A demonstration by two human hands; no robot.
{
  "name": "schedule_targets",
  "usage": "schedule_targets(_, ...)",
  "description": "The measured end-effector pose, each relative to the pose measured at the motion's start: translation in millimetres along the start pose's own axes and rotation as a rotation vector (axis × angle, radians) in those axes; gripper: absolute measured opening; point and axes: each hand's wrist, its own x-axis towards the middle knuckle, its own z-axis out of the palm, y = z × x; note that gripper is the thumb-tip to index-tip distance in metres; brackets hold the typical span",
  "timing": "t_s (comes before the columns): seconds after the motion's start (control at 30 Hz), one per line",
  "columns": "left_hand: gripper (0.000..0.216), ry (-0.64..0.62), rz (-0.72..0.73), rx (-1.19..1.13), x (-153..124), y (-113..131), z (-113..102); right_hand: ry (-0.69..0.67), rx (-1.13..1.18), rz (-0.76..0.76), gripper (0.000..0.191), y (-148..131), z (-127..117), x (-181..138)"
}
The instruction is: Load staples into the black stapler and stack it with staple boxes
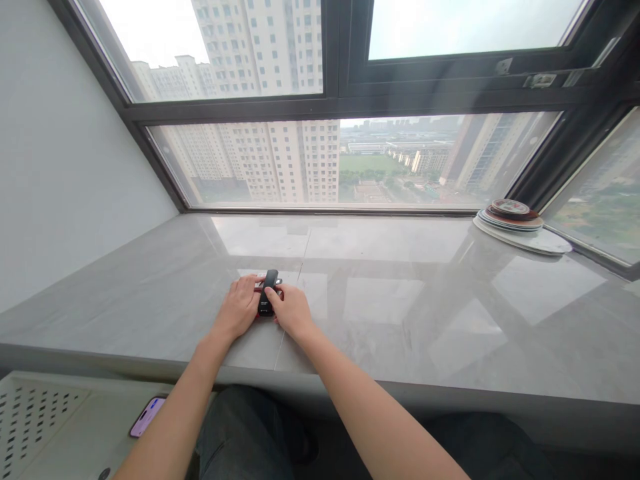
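Observation:
A small black, elongated object shaped like a stapler (265,302) rests on the grey stone sill in front of me, with faint white print near its close end. Bits of red and shiny metal peek out around it. My right hand (294,308) is closed on it, thumb pressed over its top and fingers curled along the right side. From the left, my left hand (240,307) has its fingers bent against the object's side, where something red shows. What lies beneath the object is hidden by my fingers.
Stacked round plates or discs (517,227) stand at the sill's right end by the window frame (330,110). Below the sill, at left, a phone (147,417) lies on a pale perforated surface (75,433). My knees are under the front edge.

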Motion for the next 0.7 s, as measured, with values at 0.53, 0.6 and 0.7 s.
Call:
schedule_targets(0.53, 0.035, 0.035, -0.008, -0.049, 4.1, 10.5, 0.7, 0.095, -0.154, -0.092, 0.029, -0.1, -0.4, -9.8)
schedule_targets(0.6, 0.035, 0.033, -0.011, -0.057, 6.1, 15.0, 1.8, 0.112, -0.156, -0.083, 0.029, 1.2, -0.7, -10.5)
schedule_targets(0.7, 0.035, 0.035, -0.026, -0.06, 9.4, 23.0, 4.7, 0.137, -0.156, -0.064, 0.03, 3.7, -1.8, -11.3)
